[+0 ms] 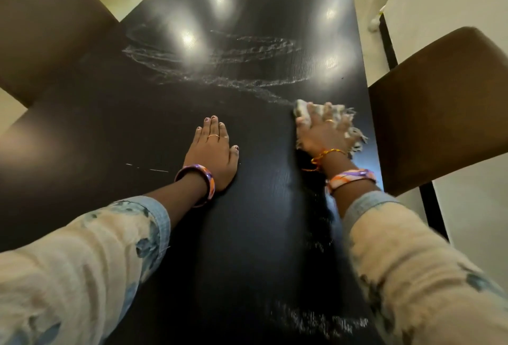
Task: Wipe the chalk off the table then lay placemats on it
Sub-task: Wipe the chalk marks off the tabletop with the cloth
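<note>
You've only got one view here, the head cam, sitting up high and tilted forward and down along the dark table point(247, 221). It's wide-angle, so the edges bend and both sleeves fill the bottom corners. Your left hand point(213, 152) and right hand point(323, 131) land mid-frame, fairly close. A brown chair point(439, 102) flanks the right side. The far end looks like floor and furniture legs, but it's too blurry to tell.

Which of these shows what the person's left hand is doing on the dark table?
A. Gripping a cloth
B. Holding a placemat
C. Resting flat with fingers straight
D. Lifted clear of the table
C: the left hand lies palm down on the table, holding nothing, while the right hand presses the cloth beside the chalk marks.
</note>
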